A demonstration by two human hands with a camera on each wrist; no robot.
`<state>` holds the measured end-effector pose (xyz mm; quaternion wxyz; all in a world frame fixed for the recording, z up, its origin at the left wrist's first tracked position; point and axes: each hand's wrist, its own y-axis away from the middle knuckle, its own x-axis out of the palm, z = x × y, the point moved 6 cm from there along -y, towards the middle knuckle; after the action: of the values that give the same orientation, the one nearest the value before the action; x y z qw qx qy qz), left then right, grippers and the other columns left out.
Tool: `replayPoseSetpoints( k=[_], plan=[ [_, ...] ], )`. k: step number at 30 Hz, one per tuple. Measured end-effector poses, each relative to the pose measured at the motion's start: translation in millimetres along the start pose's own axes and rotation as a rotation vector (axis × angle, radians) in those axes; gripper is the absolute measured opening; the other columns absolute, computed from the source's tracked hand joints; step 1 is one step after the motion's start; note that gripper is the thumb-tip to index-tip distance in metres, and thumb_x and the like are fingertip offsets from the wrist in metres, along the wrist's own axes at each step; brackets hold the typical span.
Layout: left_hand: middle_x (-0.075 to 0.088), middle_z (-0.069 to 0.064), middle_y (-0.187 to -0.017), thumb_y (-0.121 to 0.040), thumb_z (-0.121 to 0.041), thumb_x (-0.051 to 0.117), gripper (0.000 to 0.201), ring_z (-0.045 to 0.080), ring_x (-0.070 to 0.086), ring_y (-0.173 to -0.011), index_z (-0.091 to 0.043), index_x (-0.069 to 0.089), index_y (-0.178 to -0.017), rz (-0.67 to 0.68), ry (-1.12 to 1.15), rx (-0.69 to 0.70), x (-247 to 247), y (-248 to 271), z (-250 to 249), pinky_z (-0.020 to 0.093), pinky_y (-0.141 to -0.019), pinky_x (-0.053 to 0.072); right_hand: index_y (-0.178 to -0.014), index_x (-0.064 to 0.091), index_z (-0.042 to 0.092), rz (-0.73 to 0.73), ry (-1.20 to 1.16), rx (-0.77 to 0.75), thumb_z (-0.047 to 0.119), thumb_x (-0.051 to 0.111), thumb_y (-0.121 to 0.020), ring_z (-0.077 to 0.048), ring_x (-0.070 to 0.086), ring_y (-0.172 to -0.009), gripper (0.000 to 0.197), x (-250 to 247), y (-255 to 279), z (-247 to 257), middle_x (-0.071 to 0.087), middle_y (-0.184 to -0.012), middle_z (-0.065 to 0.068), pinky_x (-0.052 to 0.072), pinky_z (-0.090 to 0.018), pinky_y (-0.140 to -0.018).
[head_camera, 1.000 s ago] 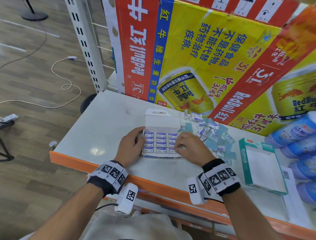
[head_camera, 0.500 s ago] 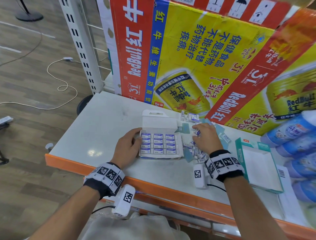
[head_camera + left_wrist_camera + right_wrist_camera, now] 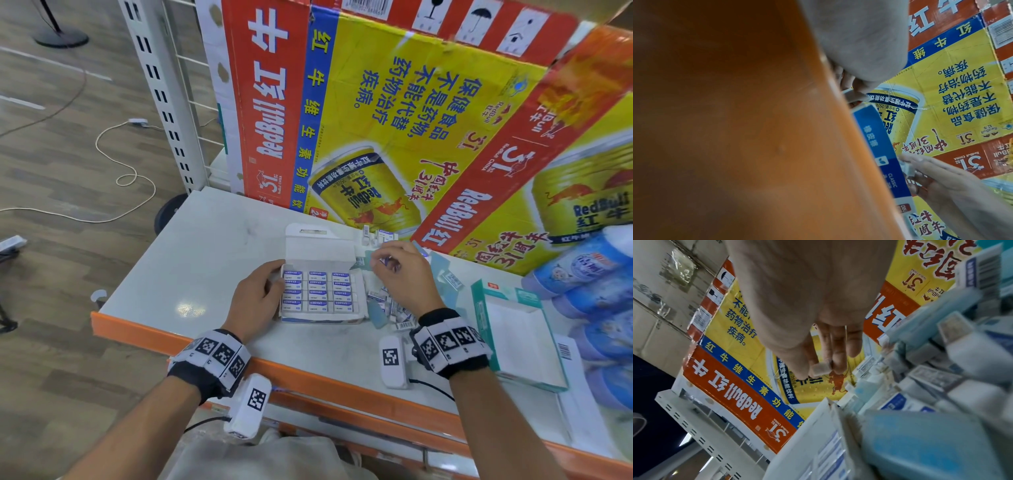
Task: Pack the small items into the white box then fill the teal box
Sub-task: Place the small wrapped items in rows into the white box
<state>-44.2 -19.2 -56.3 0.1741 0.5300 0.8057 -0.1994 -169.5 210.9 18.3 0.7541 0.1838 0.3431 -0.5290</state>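
Note:
The white box (image 3: pixel 321 247) lies open on the table, its tray packed with rows of small erasers (image 3: pixel 317 291). My left hand (image 3: pixel 259 295) holds the box's left side, thumb at the far corner; in the left wrist view its fingers (image 3: pixel 858 88) rest on the box's blue side (image 3: pixel 879 146). My right hand (image 3: pixel 401 271) hovers just right of the box above the loose eraser pile (image 3: pixel 390 306). It pinches one small eraser (image 3: pixel 821 369) between thumb and fingertips. The teal box (image 3: pixel 513 330) lies open further right, with nothing visible in it.
A large Red Bull carton (image 3: pixel 394 113) stands along the back of the table. Blue wrapped bottle packs (image 3: pixel 596 294) lie at the right edge. The table's orange front rim (image 3: pixel 137 329) runs below my wrists. A white shelf upright (image 3: pixel 161 92) stands at the back left.
My right hand left the white box, went right to the loose pile, and now hangs raised with one eraser pinched. The left hand has stayed on the box's left side.

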Motion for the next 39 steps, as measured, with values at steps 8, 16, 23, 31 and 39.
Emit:
replayPoseSetpoints(
  k=[8,16,23,31,39],
  plan=[
    [0.060,-0.024,-0.083,-0.093,-0.020,0.047,0.030,-0.005,0.058,-0.079,-0.026,0.056,-0.121,-0.010,-0.009,-0.019,1.1,-0.6,3.9,0.002,-0.062,0.038,-0.117,0.052,0.027,0.042,-0.134,0.028,0.012,0.067,-0.084,-0.001,0.053,-0.079,0.040,8.9,8.2,9.6,0.055,-0.101,0.013,0.043,-0.012,-0.072],
    [0.062,-0.015,-0.097,-0.095,-0.018,0.049,0.030,-0.010,0.056,-0.078,-0.025,0.055,-0.124,0.004,-0.026,-0.033,0.6,-0.6,1.4,0.000,-0.066,0.037,-0.099,0.065,0.023,0.218,-0.013,-0.171,0.024,0.069,-0.084,0.000,0.053,-0.070,0.016,38.0,24.6,43.2,0.060,-0.088,0.012,0.039,-0.007,-0.063],
    [0.066,-0.009,-0.097,-0.092,-0.021,0.047,0.031,0.003,0.057,-0.077,-0.024,0.057,-0.121,0.001,-0.008,-0.024,-0.7,0.3,-2.2,0.002,-0.068,0.038,-0.102,0.059,0.015,0.490,0.139,-0.274,0.009,0.063,-0.083,0.002,0.046,-0.067,0.021,75.6,38.0,73.5,0.058,-0.094,0.002,0.034,-0.017,-0.066],
    [0.067,-0.008,-0.103,-0.083,-0.031,0.040,0.043,0.011,0.060,-0.084,-0.025,0.057,-0.122,0.013,0.008,-0.046,-0.4,0.0,-2.9,0.014,-0.072,0.041,-0.095,0.068,0.009,0.598,0.269,-0.299,0.003,0.057,-0.083,-0.011,0.046,-0.077,0.017,90.9,42.1,82.4,0.061,-0.095,-0.005,0.032,-0.020,-0.070],
    [0.065,-0.008,-0.114,-0.085,-0.032,0.040,0.041,0.005,0.057,-0.091,-0.024,0.057,-0.121,0.022,0.000,-0.030,-0.7,0.6,-4.8,0.014,-0.076,0.038,-0.104,0.071,0.010,0.630,0.260,-0.282,0.007,0.055,-0.089,-0.018,0.058,-0.100,0.022,96.5,44.0,80.0,0.064,-0.107,-0.006,0.038,-0.019,-0.084]
  ],
)
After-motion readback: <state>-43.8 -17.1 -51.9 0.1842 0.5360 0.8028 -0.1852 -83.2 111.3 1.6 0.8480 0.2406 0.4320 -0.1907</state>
